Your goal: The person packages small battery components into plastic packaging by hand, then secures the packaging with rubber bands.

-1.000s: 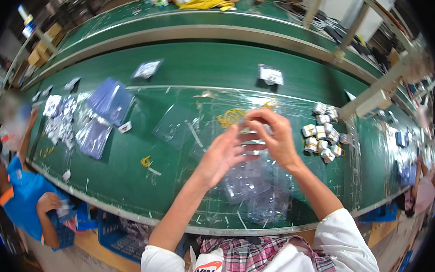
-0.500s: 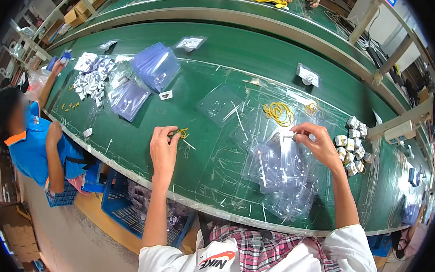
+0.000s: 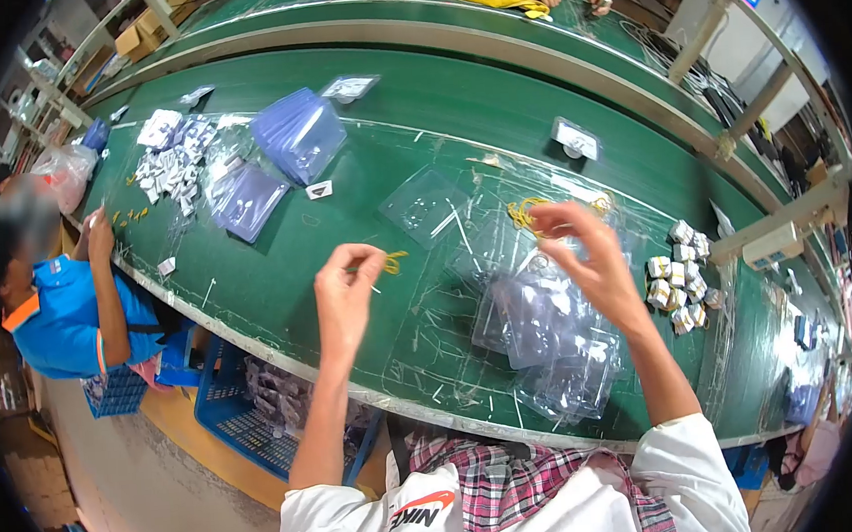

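My left hand [image 3: 344, 286] is closed in a pinch on a small bunch of yellow rubber bands [image 3: 396, 262], just above the green table. My right hand [image 3: 586, 246] hovers over the right side, its thumb and fingers apart with nothing visible between them. By its fingertips lies a pile of yellow rubber bands [image 3: 520, 213], partly hidden by the hand. Below that hand is a heap of clear plastic sleeves [image 3: 537, 327]. Farther right sit several small white bundles [image 3: 676, 285] with yellow bands around them.
Bluish plastic sleeves [image 3: 296, 137] are stacked at the left, beside a heap of small white pieces [image 3: 171, 169]. Packed pieces [image 3: 574, 140] lie on the green belt behind. A co-worker in blue [image 3: 78, 317] sits left, near a blue crate [image 3: 259, 413]. A metal post [image 3: 784, 215] stands right.
My right hand has left the clear sleeves and moved up toward the rubber band pile, its fingers parting. My left hand has shifted slightly right. The co-worker's outstretched arm has come back in.
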Available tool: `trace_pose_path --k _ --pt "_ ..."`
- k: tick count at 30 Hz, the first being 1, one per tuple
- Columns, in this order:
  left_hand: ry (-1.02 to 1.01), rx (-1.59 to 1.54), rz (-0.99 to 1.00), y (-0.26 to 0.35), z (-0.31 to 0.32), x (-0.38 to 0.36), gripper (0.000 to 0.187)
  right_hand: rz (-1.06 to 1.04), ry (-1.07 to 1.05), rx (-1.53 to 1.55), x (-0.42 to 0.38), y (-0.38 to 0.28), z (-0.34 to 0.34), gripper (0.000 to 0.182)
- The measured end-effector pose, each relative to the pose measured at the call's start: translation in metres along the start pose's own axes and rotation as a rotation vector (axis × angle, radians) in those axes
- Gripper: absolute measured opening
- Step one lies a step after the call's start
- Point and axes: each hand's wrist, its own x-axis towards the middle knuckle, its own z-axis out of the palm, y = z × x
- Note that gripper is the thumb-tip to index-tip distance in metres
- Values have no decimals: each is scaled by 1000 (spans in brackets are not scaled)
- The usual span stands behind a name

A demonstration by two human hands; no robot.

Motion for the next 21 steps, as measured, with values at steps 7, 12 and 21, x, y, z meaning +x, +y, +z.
trace_pose_path --k 7,12,21 --pt "-204 -28 209 40 61 -33 9 160 -268 336 2 -25 43 40" --pt "-176 -96 129 36 64 -40 12 153 -288 102 -5 -34 32 22" --pt "-221 -743 -161 25 64 -29 9 122 -240 16 -6 -15 28 15"
